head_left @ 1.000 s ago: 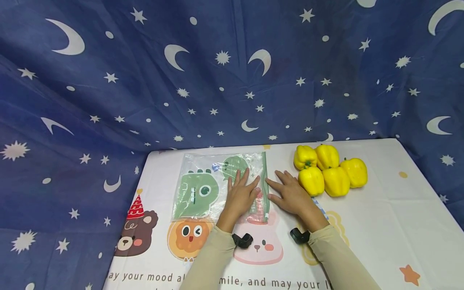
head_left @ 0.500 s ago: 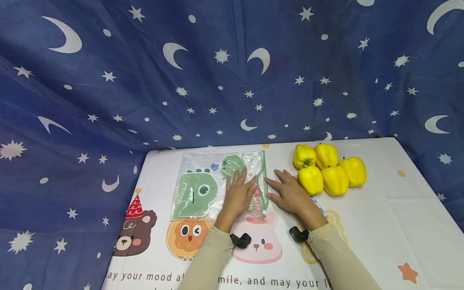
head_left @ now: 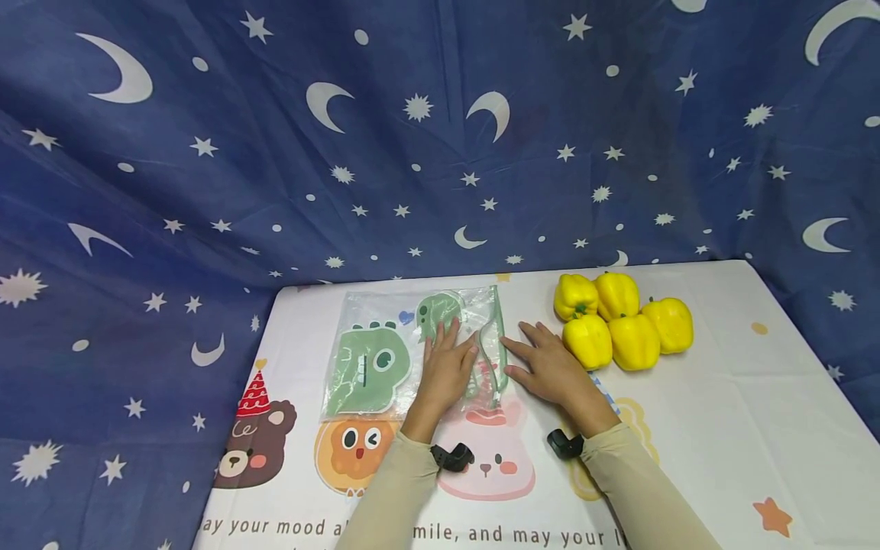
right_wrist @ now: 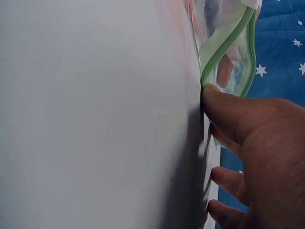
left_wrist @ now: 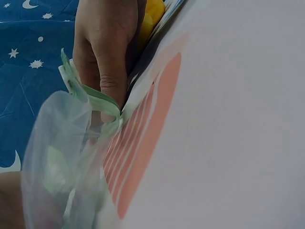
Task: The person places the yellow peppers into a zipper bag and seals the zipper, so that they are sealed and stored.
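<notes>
Clear plastic, printed with a green dinosaur, made up the bag (head_left: 402, 355) that lay in front of me, its green edge (head_left: 502, 336) turned toward my right side. My left hand (head_left: 447, 372) rested on top of it, fingers spread, covering the part nearer that edge, so most of the dinosaur's head showed to the left of my wrist. My right hand (head_left: 550, 370) lay just beyond the bag on the table, fingers splayed wide and gripping nothing — the thumb (right_wrist: 233, 109) and forefinger reached its green edge and touched it. Seen close from the wrists, the two sides of that edge stood apart from each other, one lifted in a curve, and fingers showed through the film.

Just past my right hand sat five yellow bell peppers (head_left: 635, 342), crowded together and touching. Under everything spread a white tablecloth (head_left: 742, 428) with cartoon animals and lettering; the bag's near side overlapped the pink rabbit's ears. Pale sleeves (head_left: 649, 489) covered my forearms, with a small black device (head_left: 454, 457) at each wrist. Behind the table hung a blue curtain (head_left: 385, 229) — moons and stars all over.
</notes>
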Available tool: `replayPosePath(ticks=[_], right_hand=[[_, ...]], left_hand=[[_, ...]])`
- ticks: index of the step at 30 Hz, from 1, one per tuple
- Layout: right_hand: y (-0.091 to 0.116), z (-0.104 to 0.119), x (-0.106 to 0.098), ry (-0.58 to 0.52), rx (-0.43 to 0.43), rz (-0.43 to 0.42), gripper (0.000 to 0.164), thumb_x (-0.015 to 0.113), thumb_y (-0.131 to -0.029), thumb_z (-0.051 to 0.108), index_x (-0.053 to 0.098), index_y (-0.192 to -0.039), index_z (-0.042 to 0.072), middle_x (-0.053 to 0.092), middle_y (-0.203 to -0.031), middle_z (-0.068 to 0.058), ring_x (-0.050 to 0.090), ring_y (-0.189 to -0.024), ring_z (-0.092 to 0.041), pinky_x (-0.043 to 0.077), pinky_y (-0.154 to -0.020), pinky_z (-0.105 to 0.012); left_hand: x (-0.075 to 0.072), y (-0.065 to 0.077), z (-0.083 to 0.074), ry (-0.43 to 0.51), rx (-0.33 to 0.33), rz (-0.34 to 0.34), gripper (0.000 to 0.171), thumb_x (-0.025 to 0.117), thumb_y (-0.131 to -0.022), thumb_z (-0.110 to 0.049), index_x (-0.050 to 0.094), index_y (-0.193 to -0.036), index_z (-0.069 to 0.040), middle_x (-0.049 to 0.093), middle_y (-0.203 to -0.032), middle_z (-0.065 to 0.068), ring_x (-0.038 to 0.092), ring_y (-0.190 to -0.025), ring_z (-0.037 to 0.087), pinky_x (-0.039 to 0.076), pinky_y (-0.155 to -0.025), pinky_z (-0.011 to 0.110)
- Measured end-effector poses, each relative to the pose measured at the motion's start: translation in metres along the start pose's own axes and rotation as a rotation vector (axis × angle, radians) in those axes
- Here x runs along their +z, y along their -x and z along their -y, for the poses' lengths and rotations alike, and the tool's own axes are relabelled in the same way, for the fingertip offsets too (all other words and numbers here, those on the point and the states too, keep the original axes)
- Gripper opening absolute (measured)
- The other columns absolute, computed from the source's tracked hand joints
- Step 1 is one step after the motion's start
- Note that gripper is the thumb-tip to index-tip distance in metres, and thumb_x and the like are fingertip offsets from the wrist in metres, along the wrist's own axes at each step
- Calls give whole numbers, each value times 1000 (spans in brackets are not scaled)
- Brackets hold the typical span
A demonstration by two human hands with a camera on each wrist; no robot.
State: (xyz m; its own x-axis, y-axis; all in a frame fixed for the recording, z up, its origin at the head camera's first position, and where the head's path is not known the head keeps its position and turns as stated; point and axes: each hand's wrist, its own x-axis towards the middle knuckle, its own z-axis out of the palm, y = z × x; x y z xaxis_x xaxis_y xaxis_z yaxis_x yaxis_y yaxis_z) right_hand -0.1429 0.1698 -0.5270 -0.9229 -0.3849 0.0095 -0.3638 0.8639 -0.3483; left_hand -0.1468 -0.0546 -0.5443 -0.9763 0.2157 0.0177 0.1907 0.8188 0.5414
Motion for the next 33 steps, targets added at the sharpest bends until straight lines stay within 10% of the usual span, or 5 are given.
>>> replayPosePath(ticks=[33], right_hand=[[0, 3, 0, 7, 42, 16, 57, 65, -97, 47, 55, -149, 27, 39, -162, -19, 32, -150, -47, 27, -120, -66]], left_hand=[[-9, 10, 13, -1, -48, -126, 44, 38, -110, -36, 61, -142, -18, 39, -162, 8, 24, -156, 37, 12, -126, 62]])
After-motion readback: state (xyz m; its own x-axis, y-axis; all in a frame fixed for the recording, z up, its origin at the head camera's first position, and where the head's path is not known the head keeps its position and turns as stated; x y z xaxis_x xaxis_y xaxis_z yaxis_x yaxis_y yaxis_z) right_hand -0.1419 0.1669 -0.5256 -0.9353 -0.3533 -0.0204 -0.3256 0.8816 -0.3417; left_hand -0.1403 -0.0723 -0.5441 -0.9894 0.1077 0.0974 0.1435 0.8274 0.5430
